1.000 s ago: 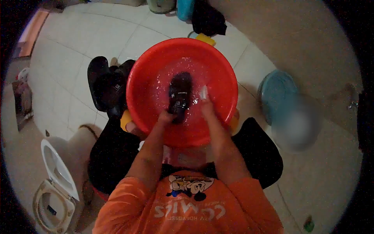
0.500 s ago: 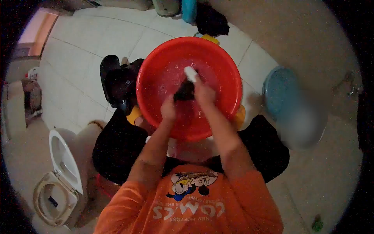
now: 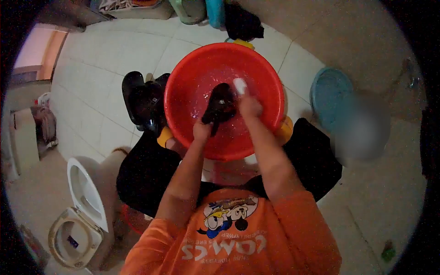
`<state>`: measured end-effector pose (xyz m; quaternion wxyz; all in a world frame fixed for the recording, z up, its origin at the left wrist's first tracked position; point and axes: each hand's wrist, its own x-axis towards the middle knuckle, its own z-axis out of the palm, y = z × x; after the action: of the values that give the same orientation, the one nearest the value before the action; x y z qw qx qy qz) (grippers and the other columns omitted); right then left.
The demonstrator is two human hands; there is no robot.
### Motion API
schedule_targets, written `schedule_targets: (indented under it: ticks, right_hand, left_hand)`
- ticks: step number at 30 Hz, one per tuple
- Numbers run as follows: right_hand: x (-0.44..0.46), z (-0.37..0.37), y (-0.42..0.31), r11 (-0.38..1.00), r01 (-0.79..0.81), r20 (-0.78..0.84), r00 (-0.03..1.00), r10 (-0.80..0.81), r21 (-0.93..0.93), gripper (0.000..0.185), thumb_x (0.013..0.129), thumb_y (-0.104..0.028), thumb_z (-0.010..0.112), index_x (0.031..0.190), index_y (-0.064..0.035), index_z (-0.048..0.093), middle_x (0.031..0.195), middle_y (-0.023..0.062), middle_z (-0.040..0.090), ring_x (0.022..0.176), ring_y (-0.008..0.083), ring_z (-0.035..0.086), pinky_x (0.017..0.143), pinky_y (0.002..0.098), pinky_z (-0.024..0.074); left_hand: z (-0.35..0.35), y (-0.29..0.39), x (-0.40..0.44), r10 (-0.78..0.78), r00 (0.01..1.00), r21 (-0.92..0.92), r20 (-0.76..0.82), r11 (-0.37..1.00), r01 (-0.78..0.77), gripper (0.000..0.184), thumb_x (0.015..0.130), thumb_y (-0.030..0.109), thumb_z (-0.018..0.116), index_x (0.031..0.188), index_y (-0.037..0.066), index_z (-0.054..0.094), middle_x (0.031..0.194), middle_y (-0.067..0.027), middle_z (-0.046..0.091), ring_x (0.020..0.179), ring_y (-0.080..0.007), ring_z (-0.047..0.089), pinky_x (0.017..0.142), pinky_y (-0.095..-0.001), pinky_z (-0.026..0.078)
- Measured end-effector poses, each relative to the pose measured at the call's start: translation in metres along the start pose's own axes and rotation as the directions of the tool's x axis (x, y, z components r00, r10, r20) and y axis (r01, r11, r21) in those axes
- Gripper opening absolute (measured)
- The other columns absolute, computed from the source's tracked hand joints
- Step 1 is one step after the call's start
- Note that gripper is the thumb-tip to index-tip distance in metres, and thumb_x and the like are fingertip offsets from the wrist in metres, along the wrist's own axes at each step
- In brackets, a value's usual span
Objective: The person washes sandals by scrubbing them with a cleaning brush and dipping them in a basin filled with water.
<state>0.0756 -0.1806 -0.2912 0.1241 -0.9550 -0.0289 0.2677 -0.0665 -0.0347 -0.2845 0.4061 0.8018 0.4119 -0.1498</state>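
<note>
A large red basin with water in it stands between the person's knees. Inside it, a black slipper is tilted, and my left hand is closed on its near end. My right hand is just right of the slipper, closed round a small white object, which looks like a brush; its underside is hidden. Whether the white object touches the slipper cannot be told.
More black slippers lie left of the basin. A blue-green basin is at the right. A toilet stands at the lower left. Black cloth and a yellow item lie beyond the red basin.
The slipper, earlier lying lengthwise in the water, is now tilted in my left hand. My right hand moved in over it with the white object, then back to the right.
</note>
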Motion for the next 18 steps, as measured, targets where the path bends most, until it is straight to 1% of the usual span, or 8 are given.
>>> schedule_targets:
  ticks: [2,5,7,8,11,15,17,18]
  right_hand:
    - [0.014,0.006,0.026,0.985,-0.134,0.075,0.989,0.126,0.106,0.044,0.089,-0.033,0.029,0.130,-0.0206,0.027,0.098,0.0172,0.057,0.082,0.0360,0.058,0.064,0.0451,0.0479]
    - [0.037,0.107,0.065,0.978,-0.203,-0.247,0.951,0.186,-0.046,0.042,0.089,-0.030,0.032,0.128,-0.0138,0.033,0.102,0.0154,0.057,0.085,0.0302,0.059,0.064,0.0407,0.0477]
    - [0.030,0.134,0.071,0.806,-0.359,0.347,0.915,0.205,0.471,0.040,0.088,-0.026,0.041,0.125,-0.0094,0.040,0.099,0.0133,0.057,0.086,0.0206,0.057,0.071,0.0339,0.0451]
    - [0.016,0.126,0.064,0.691,-0.348,0.356,0.924,0.139,0.634,0.039,0.086,-0.026,0.045,0.121,-0.0092,0.044,0.098,0.0124,0.058,0.086,0.0178,0.055,0.071,0.0318,0.0441]
    - [-0.041,0.095,0.015,0.486,0.126,-0.100,0.992,-0.080,0.865,0.041,0.090,-0.028,0.039,0.125,-0.0070,0.039,0.118,0.0114,0.048,0.099,0.0195,0.049,0.082,0.0318,0.0404]
    - [-0.095,0.030,-0.015,0.479,0.313,-0.159,0.929,-0.335,0.820,0.040,0.089,-0.027,0.041,0.123,-0.0058,0.042,0.108,0.0120,0.054,0.093,0.0224,0.053,0.079,0.0356,0.0415]
    - [-0.104,0.004,-0.022,0.926,0.104,0.107,0.983,-0.152,0.363,0.033,0.085,-0.027,0.043,0.112,-0.0102,0.053,0.085,0.0136,0.061,0.080,0.0315,0.058,0.071,0.0379,0.0450]
    - [-0.084,0.022,-0.011,0.926,0.105,0.106,0.983,-0.152,0.364,0.033,0.085,-0.027,0.043,0.112,-0.0102,0.053,0.085,0.0136,0.061,0.080,0.0315,0.058,0.071,0.0379,0.0450]
  left_hand:
    - [-0.013,0.014,-0.014,-0.083,0.996,-0.201,0.011,0.976,0.084,0.037,0.068,0.010,0.064,0.101,0.003,0.049,0.087,-0.0158,0.059,0.079,-0.0306,0.059,0.069,-0.0377,0.047]
    - [-0.015,0.006,-0.011,-0.220,0.960,-0.638,0.174,0.717,0.280,0.038,0.069,0.004,0.061,0.104,0.001,0.046,0.088,-0.0151,0.057,0.077,-0.0289,0.058,0.066,-0.0381,0.048]
    - [-0.008,-0.008,0.007,-0.226,0.915,-0.758,0.333,0.513,0.402,0.041,0.069,0.001,0.059,0.107,0.001,0.043,0.090,-0.0155,0.056,0.078,-0.0290,0.058,0.063,-0.0400,0.049]
    - [-0.003,-0.017,0.018,-0.221,0.889,-0.774,0.401,0.437,0.457,0.042,0.070,-0.001,0.058,0.108,0.001,0.042,0.091,-0.0157,0.055,0.078,-0.0291,0.058,0.062,-0.0410,0.050]
    - [0.007,-0.031,0.044,-0.205,0.830,-0.747,0.519,0.363,0.557,0.047,0.070,-0.005,0.056,0.112,0.001,0.038,0.094,-0.0162,0.053,0.078,-0.0294,0.057,0.057,-0.0440,0.051]
    - [0.011,-0.022,0.043,-0.095,0.888,-0.767,0.450,0.468,0.439,0.052,0.068,-0.008,0.054,0.115,0.002,0.033,0.097,-0.0166,0.052,0.078,-0.0302,0.056,0.059,-0.0437,0.052]
    - [0.018,-0.016,0.034,0.013,0.931,-0.797,0.364,0.522,0.305,0.056,0.067,-0.009,0.054,0.117,0.003,0.031,0.099,-0.0169,0.050,0.079,-0.0309,0.056,0.061,-0.0424,0.052]
    - [0.021,-0.017,0.029,0.062,0.946,-0.810,0.318,0.537,0.237,0.059,0.066,-0.009,0.054,0.117,0.004,0.029,0.101,-0.0170,0.050,0.079,-0.0312,0.055,0.062,-0.0418,0.052]
